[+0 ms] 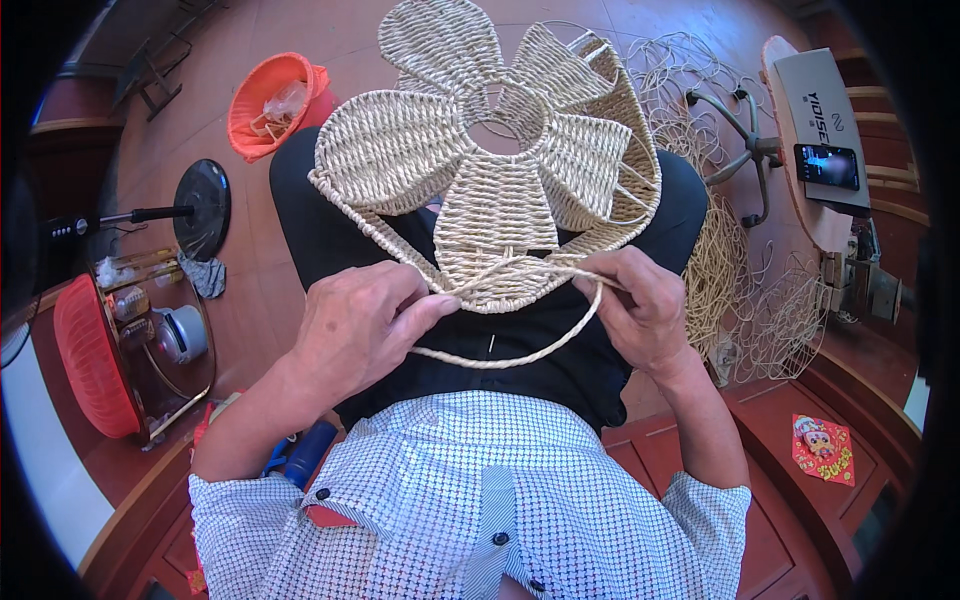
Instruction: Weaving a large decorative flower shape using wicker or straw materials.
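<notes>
A woven straw piece (495, 205) with several petal shapes around a central ring and a deep curved rim rests on my lap. My left hand (380, 320) is at its near-left rim, fingers closed on a length of pale twisted cord (490, 364) that crosses the bottom petal. My right hand (640, 305) pinches the same cord at the near right, with its thumb and forefinger closed on it. Part of the cord hangs in a loop between both hands, over my dark trousers. The tips of some of my fingers are hidden behind the cord and rim.
An orange tub (255, 125) holds scraps at back left; a fan base (200, 215) and a rack with a red basin (90, 355) stand left. Tangled cord coils (720, 290), a chair base (750, 145) and a board bearing a phone (825, 167) are on the right.
</notes>
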Available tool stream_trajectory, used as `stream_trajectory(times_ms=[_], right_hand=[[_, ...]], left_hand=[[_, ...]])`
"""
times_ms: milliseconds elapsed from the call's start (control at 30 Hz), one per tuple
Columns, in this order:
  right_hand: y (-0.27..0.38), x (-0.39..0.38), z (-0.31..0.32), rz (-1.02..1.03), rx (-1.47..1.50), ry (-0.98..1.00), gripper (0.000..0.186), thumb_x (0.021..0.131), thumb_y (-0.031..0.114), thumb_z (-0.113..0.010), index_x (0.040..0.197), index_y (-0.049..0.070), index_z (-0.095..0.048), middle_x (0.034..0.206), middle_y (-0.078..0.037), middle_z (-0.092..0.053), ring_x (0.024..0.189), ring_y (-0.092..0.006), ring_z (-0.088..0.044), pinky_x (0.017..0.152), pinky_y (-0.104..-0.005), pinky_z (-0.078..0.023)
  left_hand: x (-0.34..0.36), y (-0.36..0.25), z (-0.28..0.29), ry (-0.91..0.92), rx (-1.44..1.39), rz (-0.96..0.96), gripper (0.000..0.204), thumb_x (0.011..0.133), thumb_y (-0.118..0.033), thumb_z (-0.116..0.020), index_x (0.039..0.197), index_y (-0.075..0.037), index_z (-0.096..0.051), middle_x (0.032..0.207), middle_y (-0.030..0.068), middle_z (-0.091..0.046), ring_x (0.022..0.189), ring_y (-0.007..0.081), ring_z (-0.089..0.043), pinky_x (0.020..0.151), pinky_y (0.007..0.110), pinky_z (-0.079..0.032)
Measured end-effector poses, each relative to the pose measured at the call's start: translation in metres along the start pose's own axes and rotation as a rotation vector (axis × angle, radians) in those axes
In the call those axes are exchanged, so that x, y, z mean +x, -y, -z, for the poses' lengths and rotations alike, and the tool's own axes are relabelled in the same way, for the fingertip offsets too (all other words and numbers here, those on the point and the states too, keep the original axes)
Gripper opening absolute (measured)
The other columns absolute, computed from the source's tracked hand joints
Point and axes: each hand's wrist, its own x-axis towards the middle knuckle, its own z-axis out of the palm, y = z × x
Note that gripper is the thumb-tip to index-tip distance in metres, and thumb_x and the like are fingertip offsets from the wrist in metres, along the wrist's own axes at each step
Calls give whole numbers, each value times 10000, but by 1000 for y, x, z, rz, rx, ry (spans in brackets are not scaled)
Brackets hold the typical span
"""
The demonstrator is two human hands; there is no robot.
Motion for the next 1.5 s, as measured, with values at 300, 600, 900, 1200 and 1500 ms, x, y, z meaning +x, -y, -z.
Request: stream_trajectory(times_ms=[300,600,900,1200,1500], right_hand=[[-3,2,0,-46,30,-57,163,930,10,-842,1080,39,-785,933,-72,-763,694,-155,-696,616,-304,-538],[11,13,-9,39,17,50,292,861,-24,-792,1138,67,-775,832,-38,-680,668,-159,-652,625,-318,-526],[-22,2,14,-324,345,-105,283,929,-55,-704,1169,89,-746,765,132,-412,692,10,-379,637,-203,-306],[-81,-9,57,-410,612,-334,245,980,-21,-697,1217,37,-692,820,131,-467,722,23,-402,648,-183,-276],[-92,-51,102,-481,775,-300,235,970,54,-740,1188,72,-654,921,66,-570,840,-34,-510,773,-218,-402]], left_hand=[[-3,4,-9,-131,41,-121,186,953,-216,-829,903,-58,-746,835,95,-722,775,295,-719,727,430,-548],[-24,77,41,-363,534,22,167,983,-190,-776,964,-77,-655,888,121,-660,853,343,-683,778,474,-528],[-148,303,134,-377,836,808,282,1082,-359,-643,1083,-84,-706,1061,210,-777,1022,476,-736,852,578,-563],[-252,407,168,-340,873,1235,336,973,-337,-724,1195,-88,-768,1189,237,-800,1139,459,-760,958,553,-597],[-34,110,63,-186,-322,289,254,1043,-146,-697,1239,9,-742,1124,58,-737,1043,155,-700,930,312,-552]])
